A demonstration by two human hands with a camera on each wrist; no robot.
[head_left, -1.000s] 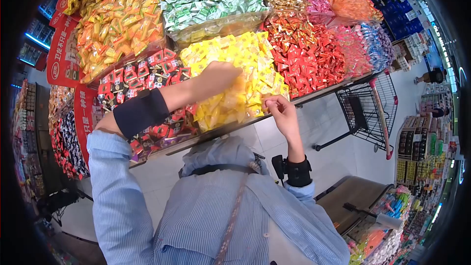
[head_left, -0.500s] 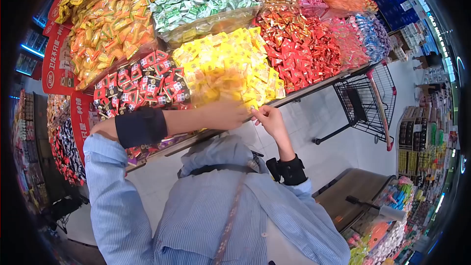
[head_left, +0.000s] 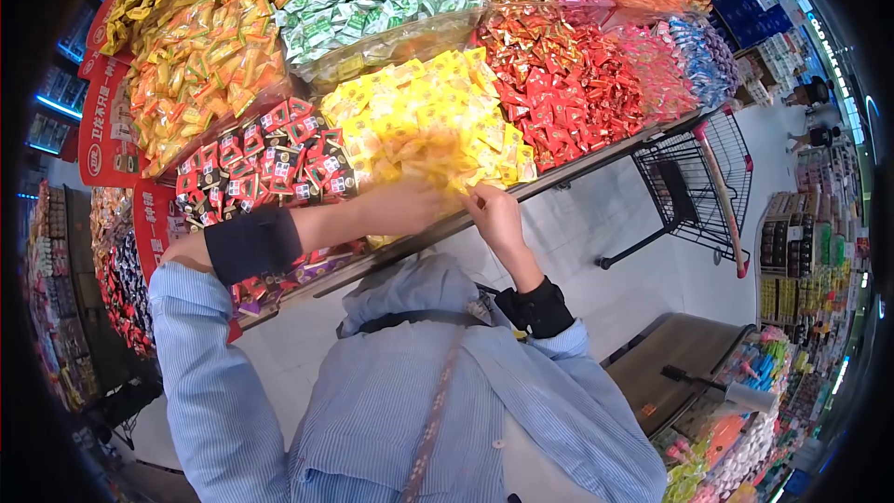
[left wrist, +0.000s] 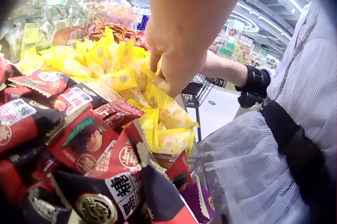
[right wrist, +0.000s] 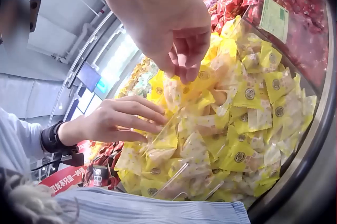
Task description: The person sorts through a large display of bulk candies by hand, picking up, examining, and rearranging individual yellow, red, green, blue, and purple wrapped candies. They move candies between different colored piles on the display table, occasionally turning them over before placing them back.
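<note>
A heap of yellow-wrapped candies (head_left: 438, 98) fills a bin in front of me. Over its near-left part my left hand (head_left: 405, 208) is blurred in the head view. The right wrist view shows that left hand (right wrist: 118, 119) with fingers extended, its fingertips against the yellow wrappers. My right hand (head_left: 498, 221) is at the bin's near edge, fingers curled and fingertips pinching a yellow-wrapped candy (right wrist: 202, 79). Seen from the right wrist, the right hand (right wrist: 181, 45) reaches down into the heap. Red-and-black wrapped candies (left wrist: 113, 155) lie directly left of the yellow ones.
Red-wrapped candies (head_left: 568, 98) lie right of the yellow heap, green-and-white ones (head_left: 372, 0) behind it, and orange-yellow ones (head_left: 209, 56) at back left. An empty-looking shopping cart (head_left: 694, 191) stands to the right. Behind it is a brown-topped counter (head_left: 675, 368).
My left hand came down from over the heap to the near edge beside the right hand, then shifted slightly left. The right hand moved left along the bin's edge.
</note>
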